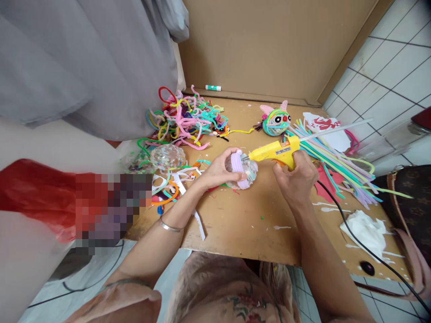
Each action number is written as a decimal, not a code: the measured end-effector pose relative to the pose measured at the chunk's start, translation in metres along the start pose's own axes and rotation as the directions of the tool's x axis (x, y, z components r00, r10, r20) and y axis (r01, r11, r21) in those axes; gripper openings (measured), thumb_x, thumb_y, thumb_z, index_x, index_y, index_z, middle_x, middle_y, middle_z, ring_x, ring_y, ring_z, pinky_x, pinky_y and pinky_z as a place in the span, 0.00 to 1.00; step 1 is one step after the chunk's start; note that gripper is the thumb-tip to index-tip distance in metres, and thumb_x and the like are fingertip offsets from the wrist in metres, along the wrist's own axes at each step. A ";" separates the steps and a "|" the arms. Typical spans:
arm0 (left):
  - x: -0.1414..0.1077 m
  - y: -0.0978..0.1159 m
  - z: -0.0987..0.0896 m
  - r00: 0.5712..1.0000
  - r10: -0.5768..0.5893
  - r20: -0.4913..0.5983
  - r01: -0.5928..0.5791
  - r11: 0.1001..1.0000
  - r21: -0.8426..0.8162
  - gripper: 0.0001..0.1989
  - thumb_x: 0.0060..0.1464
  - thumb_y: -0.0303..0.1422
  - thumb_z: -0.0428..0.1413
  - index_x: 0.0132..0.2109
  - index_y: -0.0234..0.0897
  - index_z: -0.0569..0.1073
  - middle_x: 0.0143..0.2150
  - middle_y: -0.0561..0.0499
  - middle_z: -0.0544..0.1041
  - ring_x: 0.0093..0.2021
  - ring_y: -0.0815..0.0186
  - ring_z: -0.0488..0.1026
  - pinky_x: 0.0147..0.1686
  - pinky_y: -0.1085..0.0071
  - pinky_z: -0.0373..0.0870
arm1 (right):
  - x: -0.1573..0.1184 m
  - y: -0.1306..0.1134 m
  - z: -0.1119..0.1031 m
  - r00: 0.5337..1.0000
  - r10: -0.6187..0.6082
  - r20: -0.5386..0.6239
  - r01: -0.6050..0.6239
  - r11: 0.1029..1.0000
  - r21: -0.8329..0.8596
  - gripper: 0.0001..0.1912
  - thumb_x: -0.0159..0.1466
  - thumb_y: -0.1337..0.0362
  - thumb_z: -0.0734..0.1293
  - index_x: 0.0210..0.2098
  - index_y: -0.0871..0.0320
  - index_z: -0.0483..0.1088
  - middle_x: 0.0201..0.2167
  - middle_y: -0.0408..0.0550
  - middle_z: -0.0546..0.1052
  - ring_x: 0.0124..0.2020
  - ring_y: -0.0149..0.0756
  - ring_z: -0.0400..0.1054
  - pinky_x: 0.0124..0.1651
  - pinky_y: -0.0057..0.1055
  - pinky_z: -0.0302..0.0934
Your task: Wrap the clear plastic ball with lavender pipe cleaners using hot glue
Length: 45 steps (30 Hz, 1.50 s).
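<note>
My left hand [218, 169] is closed around a clear, bumpy plastic ball [251, 172] with a band of lilac pipe cleaner [236, 162] wrapped about it. In my right hand [298, 178] is a yellow hot glue gun [269, 150], gripped by its handle. A long translucent glue stick [336, 129] sticks out of its rear. The metal nozzle points left and meets the ball near the lilac band; whether it touches cannot be told. Behind them stands a decorated ball [276, 123] with pink ears, googly eyes and a red nose.
Tangled pipe cleaners [188, 119] are heaped at the back left, beside another clear plastic ball [167, 156]. Straight pipe cleaners [336, 157] lie at right. The gun's black cord [350, 231] runs past a crumpled white tissue [365, 233] and a brown handbag [411, 202].
</note>
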<state>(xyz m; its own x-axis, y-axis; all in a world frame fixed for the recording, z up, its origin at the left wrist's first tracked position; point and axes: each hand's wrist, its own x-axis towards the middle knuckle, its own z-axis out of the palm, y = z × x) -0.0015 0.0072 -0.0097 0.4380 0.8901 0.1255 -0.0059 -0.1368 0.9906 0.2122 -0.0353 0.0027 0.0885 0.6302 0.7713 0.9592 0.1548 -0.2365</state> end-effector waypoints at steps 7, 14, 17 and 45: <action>0.000 0.000 0.000 1.000 -0.004 0.004 0.004 1.000 0.006 0.36 0.33 0.37 0.68 0.50 0.34 0.65 0.45 0.48 0.72 0.44 0.62 0.70 0.44 0.69 0.68 | 0.002 0.000 -0.001 0.999 0.021 0.035 -0.021 1.000 0.015 0.06 0.55 0.62 0.64 0.28 0.53 0.59 0.27 0.45 0.68 0.30 0.40 0.63 0.31 0.33 0.50; 0.000 -0.001 0.000 1.000 -0.005 0.007 0.005 1.000 0.003 0.36 0.33 0.37 0.68 0.50 0.34 0.65 0.46 0.48 0.72 0.43 0.62 0.70 0.45 0.68 0.69 | 0.002 0.000 -0.002 0.999 0.005 0.043 -0.006 1.000 0.021 0.06 0.56 0.62 0.63 0.27 0.53 0.59 0.26 0.45 0.68 0.30 0.39 0.63 0.32 0.33 0.51; -0.001 0.001 0.000 1.000 -0.011 0.009 0.011 1.000 -0.014 0.35 0.32 0.36 0.68 0.49 0.35 0.65 0.46 0.48 0.71 0.43 0.63 0.70 0.44 0.69 0.68 | 0.003 0.000 -0.002 1.000 0.006 0.028 -0.007 1.000 0.026 0.07 0.55 0.62 0.63 0.27 0.53 0.58 0.25 0.45 0.68 0.30 0.39 0.62 0.31 0.33 0.51; -0.001 -0.001 0.001 1.000 -0.003 0.012 0.003 1.000 0.024 0.36 0.34 0.36 0.68 0.51 0.36 0.64 0.42 0.51 0.69 0.39 0.65 0.68 0.39 0.72 0.67 | 0.000 0.001 0.003 0.996 0.092 0.021 -0.093 0.993 0.073 0.08 0.55 0.61 0.64 0.28 0.52 0.57 0.28 0.45 0.67 0.33 0.41 0.63 0.34 0.34 0.54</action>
<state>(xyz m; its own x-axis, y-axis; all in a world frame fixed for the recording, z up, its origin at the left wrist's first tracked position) -0.0011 0.0061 -0.0106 0.4488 0.8853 0.1219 0.0167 -0.1447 0.9893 0.2121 -0.0327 0.0001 0.1708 0.6573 0.7340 0.9245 0.1507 -0.3501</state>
